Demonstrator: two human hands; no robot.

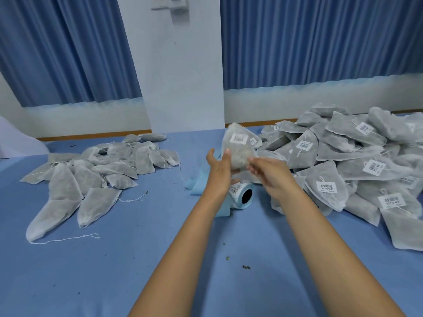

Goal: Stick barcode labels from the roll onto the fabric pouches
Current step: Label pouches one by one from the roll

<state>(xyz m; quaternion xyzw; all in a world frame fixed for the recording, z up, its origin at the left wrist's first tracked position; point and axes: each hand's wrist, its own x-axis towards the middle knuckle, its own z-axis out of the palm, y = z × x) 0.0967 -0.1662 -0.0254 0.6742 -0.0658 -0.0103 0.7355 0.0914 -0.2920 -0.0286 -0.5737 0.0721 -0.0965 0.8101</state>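
Note:
A grey fabric pouch [238,147] with a white barcode label on its upper part is raised above the blue table [114,259]. My left hand [219,167] holds its lower left side, thumb lying on its front. My right hand [266,171] is at the pouch's lower right corner, fingertips blurred against the fabric. Below my hands the label roll [242,193] lies on its side, its black core facing me. Blue backing strip [199,183] trails from it to the left.
A pile of unlabelled pouches [100,170] with loose strings covers the table's left. A large heap of labelled pouches [357,165] fills the right side up to the wall. Small dark crumbs [246,267] dot the near table. Blue curtains hang behind.

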